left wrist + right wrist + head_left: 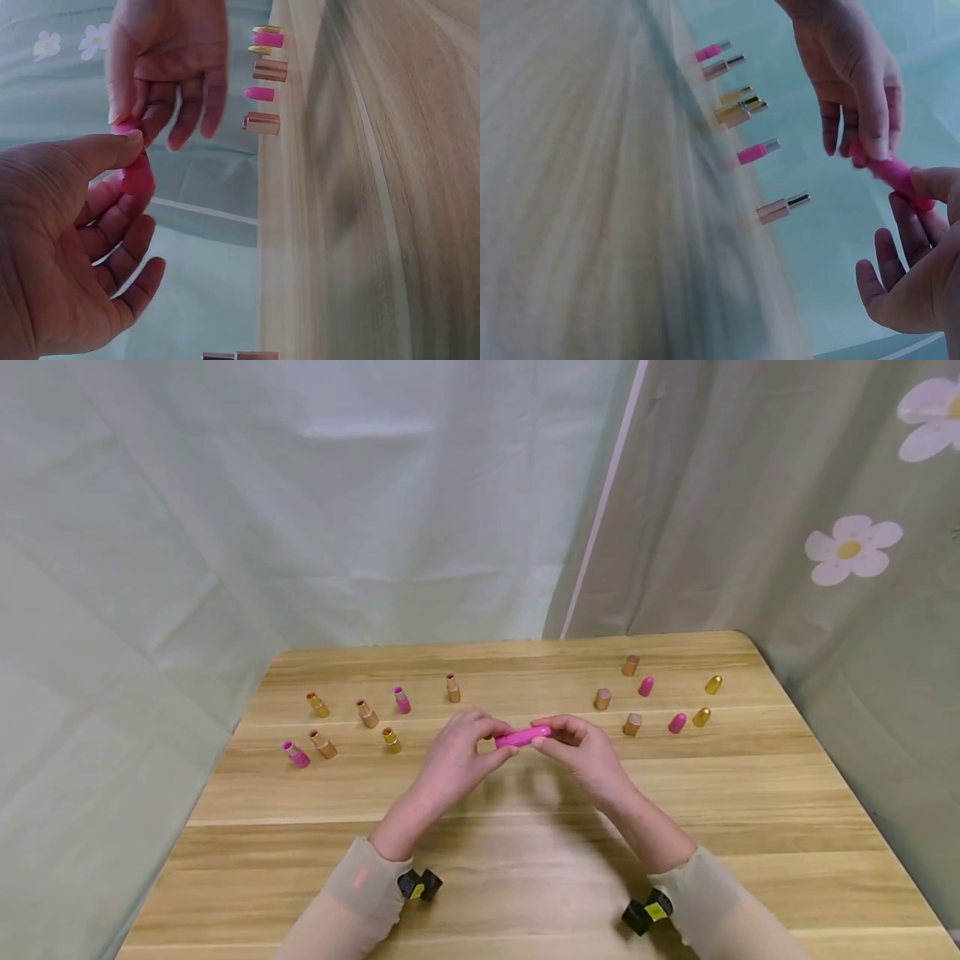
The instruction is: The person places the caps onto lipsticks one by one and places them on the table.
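Both hands hold a pink lipstick between them, lying nearly level over the middle of the table. My left hand pinches its left end with thumb and fingertips. At the rounded right end, my right hand pinches it the same way. In the right wrist view, the lipstick reads as one continuous pink tube, and the other fingers of the right hand are spread loosely. The left wrist view has the left thumb lying across the lipstick, hiding part of it.
Uncapped lipstick tubes stand at the left: pink, gold and rose gold. Loose caps stand at the right, among them a pink cap, a gold cap and a rose gold cap. Curtains hang behind the wooden table.
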The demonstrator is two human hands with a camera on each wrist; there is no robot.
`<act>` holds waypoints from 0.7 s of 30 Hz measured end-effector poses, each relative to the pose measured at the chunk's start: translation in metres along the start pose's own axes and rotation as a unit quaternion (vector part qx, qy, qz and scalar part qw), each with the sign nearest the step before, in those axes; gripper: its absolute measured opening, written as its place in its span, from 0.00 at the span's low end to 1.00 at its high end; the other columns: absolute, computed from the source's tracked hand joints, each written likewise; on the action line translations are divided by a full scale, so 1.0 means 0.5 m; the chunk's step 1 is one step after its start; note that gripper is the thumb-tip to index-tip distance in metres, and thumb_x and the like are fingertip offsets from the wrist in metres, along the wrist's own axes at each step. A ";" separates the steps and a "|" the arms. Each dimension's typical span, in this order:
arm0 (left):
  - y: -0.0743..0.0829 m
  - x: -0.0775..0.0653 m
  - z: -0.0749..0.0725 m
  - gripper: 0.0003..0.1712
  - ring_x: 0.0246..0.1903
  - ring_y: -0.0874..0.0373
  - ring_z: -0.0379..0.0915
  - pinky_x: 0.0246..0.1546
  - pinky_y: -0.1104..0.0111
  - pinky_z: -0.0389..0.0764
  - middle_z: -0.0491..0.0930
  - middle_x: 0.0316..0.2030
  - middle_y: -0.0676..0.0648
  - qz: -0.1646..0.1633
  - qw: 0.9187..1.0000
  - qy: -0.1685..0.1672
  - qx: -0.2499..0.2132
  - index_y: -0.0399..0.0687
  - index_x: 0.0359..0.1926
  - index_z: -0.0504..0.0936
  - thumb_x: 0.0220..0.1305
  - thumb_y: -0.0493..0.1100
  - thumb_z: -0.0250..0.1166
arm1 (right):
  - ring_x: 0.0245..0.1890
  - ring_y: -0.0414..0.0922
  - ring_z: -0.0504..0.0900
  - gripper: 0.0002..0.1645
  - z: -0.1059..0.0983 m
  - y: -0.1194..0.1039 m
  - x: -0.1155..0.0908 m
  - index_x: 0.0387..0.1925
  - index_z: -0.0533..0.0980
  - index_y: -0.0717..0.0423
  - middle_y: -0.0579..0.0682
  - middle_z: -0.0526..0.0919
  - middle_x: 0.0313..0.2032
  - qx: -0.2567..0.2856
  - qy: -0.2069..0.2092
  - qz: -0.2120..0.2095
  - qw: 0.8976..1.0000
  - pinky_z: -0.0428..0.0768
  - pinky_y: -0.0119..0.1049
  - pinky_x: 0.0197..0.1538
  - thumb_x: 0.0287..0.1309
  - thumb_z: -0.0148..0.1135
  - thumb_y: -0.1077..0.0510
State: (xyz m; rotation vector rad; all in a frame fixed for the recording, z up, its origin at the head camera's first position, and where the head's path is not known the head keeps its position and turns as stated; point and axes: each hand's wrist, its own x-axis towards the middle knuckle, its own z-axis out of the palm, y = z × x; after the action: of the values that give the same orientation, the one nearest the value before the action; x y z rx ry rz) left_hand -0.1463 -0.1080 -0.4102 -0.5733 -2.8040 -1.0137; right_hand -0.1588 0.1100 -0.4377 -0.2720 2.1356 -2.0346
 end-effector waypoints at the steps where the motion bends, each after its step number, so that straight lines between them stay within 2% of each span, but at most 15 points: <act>1: 0.001 0.000 0.001 0.11 0.42 0.59 0.72 0.43 0.63 0.74 0.81 0.40 0.59 -0.004 1.000 -0.004 0.001 0.54 0.45 0.89 0.63 0.48 0.75 | 0.47 0.49 0.81 0.21 -0.001 -0.003 0.000 0.55 0.82 0.60 0.54 0.85 0.47 -0.009 0.000 -0.004 1.000 0.80 0.39 0.52 0.64 0.71 0.54; 6: 0.004 0.019 0.010 0.10 0.43 0.58 0.74 0.45 0.62 0.76 0.83 0.41 0.55 -0.008 0.999 -0.026 0.034 0.55 0.43 0.87 0.63 0.50 0.75 | 0.53 0.49 0.81 0.22 -0.003 -0.019 0.008 0.54 0.84 0.54 0.49 0.86 0.46 -0.088 0.002 -0.052 0.995 0.77 0.53 0.59 0.62 0.73 0.49; 11: -0.006 0.057 0.034 0.08 0.43 0.55 0.76 0.46 0.61 0.75 0.83 0.39 0.55 0.003 0.997 -0.053 0.064 0.55 0.40 0.85 0.63 0.49 0.74 | 0.59 0.53 0.78 0.20 -0.026 -0.036 0.020 0.56 0.82 0.53 0.49 0.87 0.48 -0.155 -0.016 -0.077 0.985 0.75 0.58 0.61 0.66 0.70 0.51; 17: -0.039 0.099 0.075 0.10 0.37 0.60 0.76 0.42 0.66 0.77 0.83 0.39 0.56 -0.018 0.991 -0.113 0.066 0.53 0.42 0.82 0.60 0.44 0.73 | 0.59 0.52 0.77 0.19 -0.098 -0.049 0.030 0.58 0.81 0.50 0.48 0.85 0.53 -0.228 -0.003 -0.082 0.970 0.75 0.57 0.61 0.71 0.63 0.48; 21: -0.050 0.121 0.098 0.11 0.36 0.61 0.77 0.42 0.67 0.78 0.83 0.38 0.55 -0.036 0.986 -0.144 0.071 0.52 0.44 0.82 0.62 0.44 0.73 | 0.58 0.53 0.77 0.18 -0.151 -0.054 0.032 0.57 0.82 0.52 0.49 0.85 0.53 -0.295 0.017 -0.092 0.951 0.75 0.56 0.56 0.72 0.62 0.49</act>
State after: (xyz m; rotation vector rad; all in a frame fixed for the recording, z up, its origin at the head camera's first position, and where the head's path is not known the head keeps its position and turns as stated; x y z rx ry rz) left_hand -0.2105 -0.0754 -0.4492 -0.6539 -3.1379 -0.7878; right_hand -0.1933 0.1777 -0.4072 -0.5335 2.7879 -1.4231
